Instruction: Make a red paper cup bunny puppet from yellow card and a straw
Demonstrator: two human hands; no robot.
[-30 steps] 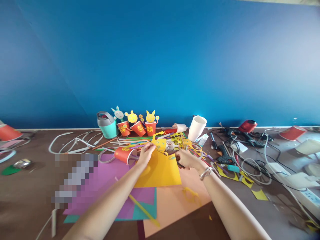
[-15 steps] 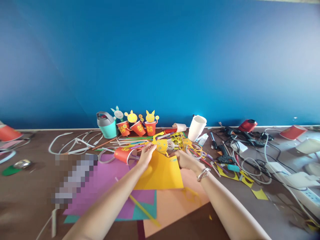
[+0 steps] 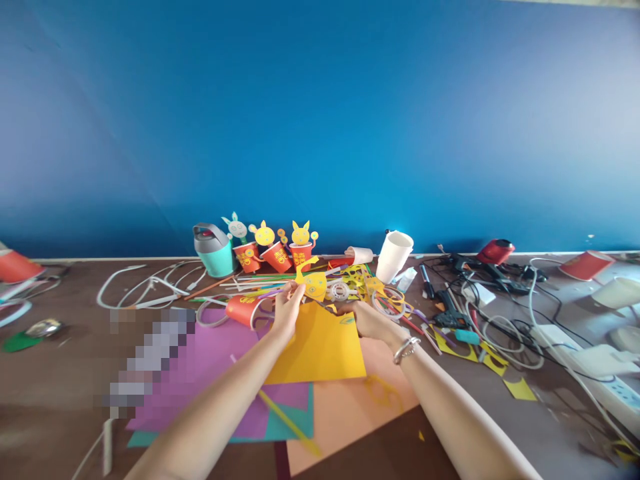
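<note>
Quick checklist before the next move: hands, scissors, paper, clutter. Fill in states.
1. Left hand gripping the yellow paper face: ok.
2. Right hand on the scissors: ok, handles mostly hidden.
3. Left fingertips apart from the blades: ok in this view.
4. Face fully separate from the golden-yellow sheet: cannot tell.
5. Blades open or closed: cannot tell, too small.
6. Red paper cup beside left hand upright: not ok, tipped over.

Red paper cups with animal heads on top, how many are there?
3, in a row by the blue wall: the left cup beside the teal lidded container, the middle cup, and the right cup.
</note>
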